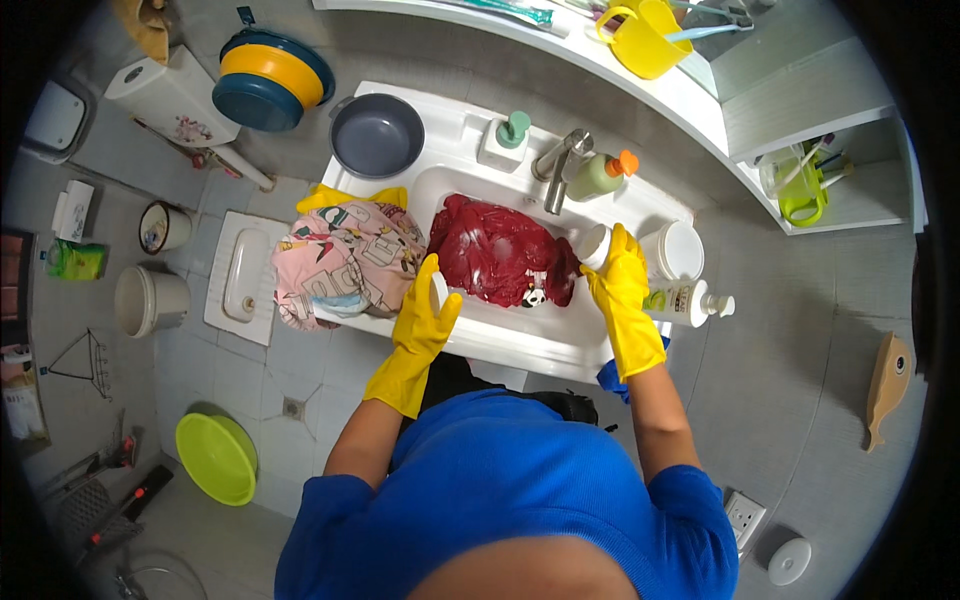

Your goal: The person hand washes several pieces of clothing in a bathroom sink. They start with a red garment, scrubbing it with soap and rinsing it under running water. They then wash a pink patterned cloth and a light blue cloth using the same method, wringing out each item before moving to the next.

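Yellow rubber gloves cover both my hands. My left hand (422, 318), at the basin's front edge, grips a small white lid (438, 292) between thumb and fingers. My right hand (620, 292) is closed around a small white jar (594, 246) above the basin's right end. Between my hands, a wet, crumpled dark red garment (495, 250) with a panda print lies in the white washbasin (540, 330). Pink printed cloth (350, 255) is heaped on the left side of the basin, close to my left hand.
Behind the garment stand the faucet (568, 165), a soap dispenser (505, 142) and a green bottle (598, 178) with an orange pump. A grey bowl (377, 136) occupies the back left corner. Right of my right hand are a white tub (680, 251) and a pump bottle (685, 302).
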Demonstrator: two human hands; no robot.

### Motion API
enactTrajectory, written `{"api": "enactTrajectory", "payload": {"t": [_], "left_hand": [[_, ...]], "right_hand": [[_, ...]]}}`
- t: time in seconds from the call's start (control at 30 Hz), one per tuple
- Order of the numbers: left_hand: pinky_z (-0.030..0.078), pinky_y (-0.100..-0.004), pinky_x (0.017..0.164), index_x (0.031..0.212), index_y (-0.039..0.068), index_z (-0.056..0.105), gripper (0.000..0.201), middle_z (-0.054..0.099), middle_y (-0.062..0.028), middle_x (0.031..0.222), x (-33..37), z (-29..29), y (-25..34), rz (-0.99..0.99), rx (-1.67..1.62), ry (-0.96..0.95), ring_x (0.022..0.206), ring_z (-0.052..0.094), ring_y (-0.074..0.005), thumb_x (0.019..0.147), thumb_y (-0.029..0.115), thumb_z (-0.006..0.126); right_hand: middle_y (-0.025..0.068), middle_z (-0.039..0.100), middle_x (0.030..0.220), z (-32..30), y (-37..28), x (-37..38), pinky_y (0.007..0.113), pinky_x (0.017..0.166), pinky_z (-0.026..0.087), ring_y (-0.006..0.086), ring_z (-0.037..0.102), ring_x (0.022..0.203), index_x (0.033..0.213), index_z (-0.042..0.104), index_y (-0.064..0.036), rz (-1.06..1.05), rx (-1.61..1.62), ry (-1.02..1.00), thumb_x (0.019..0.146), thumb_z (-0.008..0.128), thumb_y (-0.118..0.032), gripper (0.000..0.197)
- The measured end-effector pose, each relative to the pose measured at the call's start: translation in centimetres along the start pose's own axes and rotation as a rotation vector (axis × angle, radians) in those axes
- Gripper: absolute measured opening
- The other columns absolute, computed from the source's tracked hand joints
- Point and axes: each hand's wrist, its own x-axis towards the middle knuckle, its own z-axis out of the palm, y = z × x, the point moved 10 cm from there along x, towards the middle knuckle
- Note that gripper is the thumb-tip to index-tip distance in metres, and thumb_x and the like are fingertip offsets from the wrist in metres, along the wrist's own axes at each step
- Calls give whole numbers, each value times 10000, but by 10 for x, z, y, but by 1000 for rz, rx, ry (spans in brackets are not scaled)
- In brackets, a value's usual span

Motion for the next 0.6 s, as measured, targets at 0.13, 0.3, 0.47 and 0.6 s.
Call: {"api": "enactTrajectory", "payload": {"t": [0.13, 0.3, 0.47, 0.6], "left_hand": [[427, -432, 1032, 1469, 30, 363, 723, 534, -242, 1347, 4, 1, -2, -78, -36, -54, 1214, 533, -399, 908, 393, 638], [463, -427, 974, 1418, 34, 424, 688, 568, -235, 1307, 12, 9, -12, -161, -80, -11, 1157, 570, -402, 890, 405, 662], [503, -435, 880, 1390, 64, 459, 641, 617, -240, 1208, 17, 21, -3, -146, -51, -28, 1071, 609, -413, 881, 386, 682], [501, -425, 886, 1381, 64, 469, 616, 616, -234, 1210, 9, 38, -9, -215, -141, -102, 1074, 609, -406, 884, 357, 686]], "right_hand": [[207, 594, 1160, -18, -5, -18, 479, 946, 439, 420, 555, 1083, 1324, 461, 10, -50, 72, 86, 623, 837, -152, 813], [202, 587, 1133, -10, 16, -44, 479, 927, 433, 415, 552, 1052, 1313, 466, 3, -66, -17, 95, 624, 827, -157, 794], [208, 575, 1141, -27, 2, -45, 475, 910, 429, 408, 550, 1034, 1312, 465, 3, -65, 61, 96, 603, 840, -162, 819], [221, 552, 1248, -27, 8, -44, 467, 1030, 423, 426, 523, 1185, 1399, 425, -20, -54, 279, 195, 640, 876, -235, 909]]}}
